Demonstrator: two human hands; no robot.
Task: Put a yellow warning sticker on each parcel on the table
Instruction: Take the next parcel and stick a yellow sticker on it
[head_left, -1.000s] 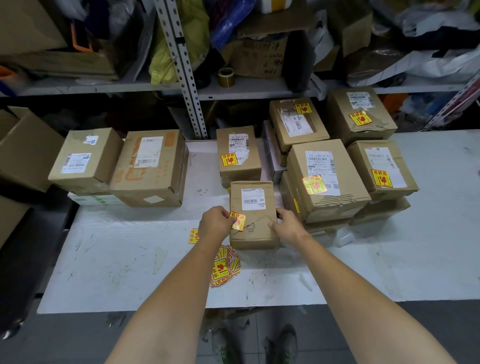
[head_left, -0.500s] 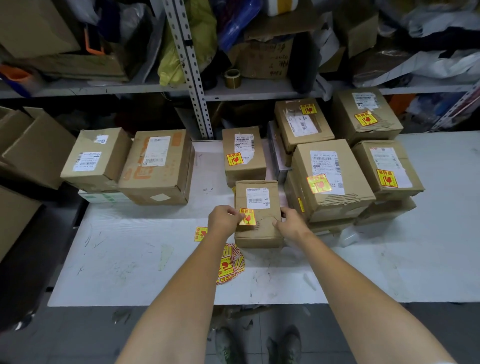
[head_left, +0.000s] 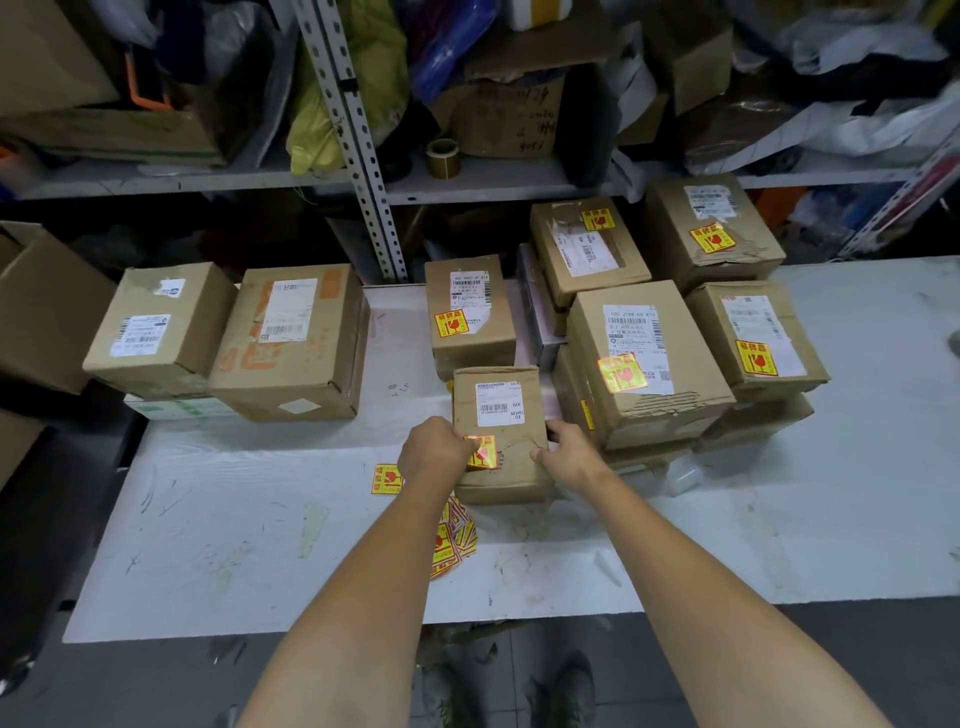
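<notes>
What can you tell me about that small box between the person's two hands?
The small parcel is a brown cardboard box, creased on top, lying flat on the white table. A white label with a barcode sits on its far half. The left hand holds a yellow sticker against its near-left top; the right hand grips its right edge.

Left hand covers sticker left edge; forearm hides part of sticker stack; print on parcel label unreadable.
</notes>
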